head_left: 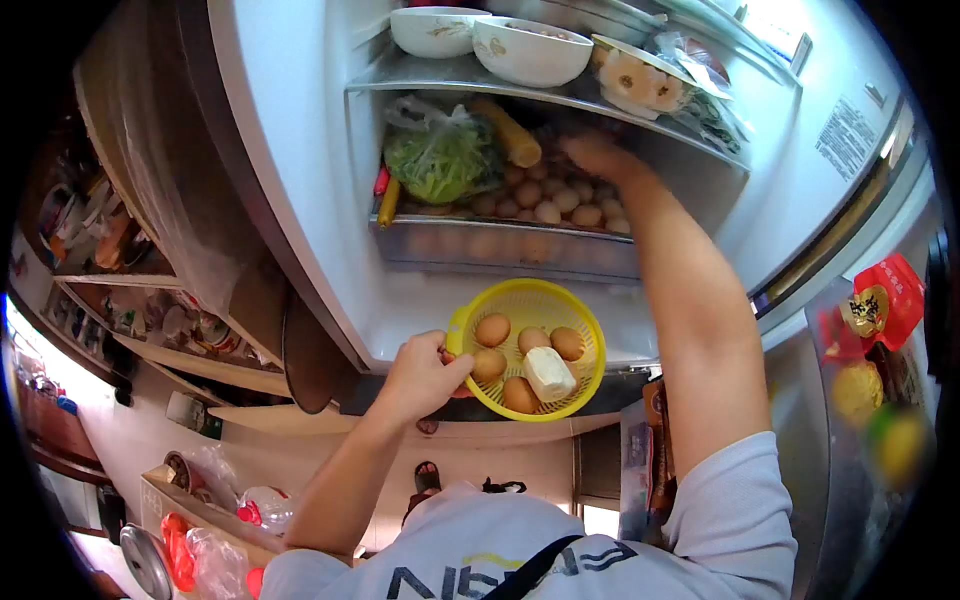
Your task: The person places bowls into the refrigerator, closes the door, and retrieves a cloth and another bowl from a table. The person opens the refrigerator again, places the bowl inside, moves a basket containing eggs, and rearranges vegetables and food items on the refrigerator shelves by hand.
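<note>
My left hand grips the left rim of a round yellow plastic basket, fingers closed around its edge. Inside the basket lie several brown eggs and a whitish block-like piece whose kind I cannot make out. My right hand reaches deep into the fridge drawer, over the back of a pile of loose eggs. Its fingers are in shadow and partly hidden. A clear bag of green leafy vegetables and a yellowish long item sit left of that hand.
Above the drawer a glass shelf carries white bowls and a flowered bowl. The open fridge door stands at the right, with a red packet in its racks. Wooden shelves stand at the left.
</note>
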Motion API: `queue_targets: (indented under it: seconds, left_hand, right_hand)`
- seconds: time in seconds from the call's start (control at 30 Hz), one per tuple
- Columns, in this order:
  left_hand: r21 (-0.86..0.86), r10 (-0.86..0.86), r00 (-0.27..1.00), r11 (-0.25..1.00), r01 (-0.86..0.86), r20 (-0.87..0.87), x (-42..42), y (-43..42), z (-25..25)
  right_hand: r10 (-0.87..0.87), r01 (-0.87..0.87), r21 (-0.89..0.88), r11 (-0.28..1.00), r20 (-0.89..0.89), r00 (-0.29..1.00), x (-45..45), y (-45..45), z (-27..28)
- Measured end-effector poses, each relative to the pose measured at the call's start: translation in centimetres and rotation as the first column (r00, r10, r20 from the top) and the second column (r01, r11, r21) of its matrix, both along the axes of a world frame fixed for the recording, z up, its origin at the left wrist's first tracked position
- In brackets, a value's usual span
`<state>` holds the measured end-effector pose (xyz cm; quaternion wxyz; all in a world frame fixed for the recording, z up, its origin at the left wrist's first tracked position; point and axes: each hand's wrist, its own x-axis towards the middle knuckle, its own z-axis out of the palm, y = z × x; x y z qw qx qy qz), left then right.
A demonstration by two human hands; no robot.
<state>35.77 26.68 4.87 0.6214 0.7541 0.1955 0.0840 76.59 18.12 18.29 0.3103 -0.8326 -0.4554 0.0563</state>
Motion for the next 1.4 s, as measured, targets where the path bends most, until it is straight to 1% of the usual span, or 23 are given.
queue_targets:
  seconds: [0.07, 0.1, 0.17, 0.2, 0.27, 0.33, 0.4, 0.47, 0.5, 0.6, 0.7, 0.8, 0.9, 0.93, 1.03, 1.13, 1.23, 1.33, 1.4]
  left_hand:
    - [-0.042, 0.002, 1.000, 0.999, -0.002, 0.003, 0.1, -0.3, 0.1]
    - [-0.025, -0.003, 1.000, 1.000, 0.003, 0.003, 0.1, -0.4, 0.2]
    - [0.013, -0.011, 1.000, 1.000, 0.011, 0.002, 0.0, -0.5, 0.6]
    - [-0.008, -0.011, 1.000, 1.000, 0.011, 0.001, -0.1, -0.6, 0.6]
    - [-0.043, -0.019, 1.000, 0.999, 0.019, -0.003, -0.1, -0.7, 0.9]
    - [-0.067, -0.038, 0.999, 0.997, 0.038, 0.003, 0.0, -0.7, 1.5]
    - [-0.085, -0.056, 0.998, 0.995, 0.056, 0.007, -0.1, -0.6, 2.0]
    - [-0.103, -0.071, 0.997, 0.992, 0.072, 0.012, -0.1, -0.5, 2.4]
    - [-0.081, -0.077, 0.997, 0.994, 0.077, 0.002, -0.1, -0.3, 2.4]
    - [-0.043, -0.099, 0.995, 0.994, 0.098, -0.024, 0.3, 0.1, 2.3]
    - [-0.064, -0.118, 0.992, 0.991, 0.115, -0.036, 0.3, 0.4, 2.9]
    - [-0.099, -0.152, 0.988, 0.984, 0.148, -0.035, 0.3, 0.9, 3.0]
    - [-0.120, -0.183, 0.982, 0.977, 0.176, -0.048, 0.6, 1.2, 3.0]
    - [-0.128, -0.187, 0.981, 0.975, 0.179, -0.051, 0.6, 1.1, 3.4]
    - [-0.137, -0.216, 0.976, 0.968, 0.209, -0.037, 1.0, 1.3, 3.5]
    - [-0.135, -0.229, 0.973, 0.965, 0.223, -0.030, 1.3, 1.4, 3.2]
    - [-0.134, -0.234, 0.972, 0.964, 0.229, -0.022, 1.3, 1.7, 2.8]
    - [-0.129, -0.238, 0.971, 0.964, 0.234, -0.021, 1.4, 1.8, 2.6]
    - [-0.128, -0.241, 0.970, 0.963, 0.236, -0.021, 1.5, 1.9, 2.3]
  right_hand:
    - [0.010, 0.017, -0.095, 0.995, 0.274, 0.962, 2.5, 0.4, -2.3]
    - [0.025, 0.035, -0.141, 0.989, 0.402, 0.915, 2.4, 0.5, -2.7]
    - [0.028, 0.027, -0.156, 0.987, 0.338, 0.941, 2.5, 0.2, -2.9]
    - [0.025, 0.026, -0.161, 0.987, 0.305, 0.952, 1.6, -0.2, -2.6]
    - [-0.071, 0.127, -0.274, 0.953, 0.208, 0.976, -3.5, -1.3, 0.3]
    - [-0.127, 0.179, -0.321, 0.930, 0.176, 0.976, -5.4, -2.3, 1.0]
    - [-0.126, 0.185, -0.296, 0.937, 0.207, 0.970, -6.0, -2.9, 1.0]
    - [-0.139, 0.157, -0.271, 0.949, 0.085, 0.987, -6.1, -4.1, 1.7]
    - [-0.145, 0.145, -0.260, 0.955, 0.019, 0.989, -6.3, -4.7, 2.0]
    - [-0.231, 0.181, -0.414, 0.892, -0.074, 0.970, -8.1, -6.3, 4.7]
    - [-0.128, 0.059, -0.392, 0.918, -0.153, 0.980, -7.0, -7.0, 4.1]
    - [0.028, -0.089, -0.321, 0.943, -0.190, 0.981, -6.6, -6.6, 2.9]
    - [-0.056, -0.002, -0.298, 0.955, -0.185, 0.981, -9.7, -5.2, 2.9]
    - [0.038, -0.052, -0.280, 0.959, -0.055, 0.998, -9.8, -5.1, 2.8]
    - [-0.047, 0.011, -0.327, 0.945, -0.103, 0.994, -12.3, -5.9, 4.5]
    - [0.027, -0.016, -0.351, 0.936, 0.026, 0.999, -7.9, -6.8, 2.9]
    - [-0.071, 0.127, -0.307, 0.943, 0.188, 0.980, -8.2, -8.4, 4.1]
    - [-0.295, 0.317, -0.063, 0.946, 0.232, 0.927, -6.5, -8.7, 3.7]
    - [-0.315, 0.316, 0.053, 0.947, 0.331, 0.889, -6.4, -8.0, 3.6]
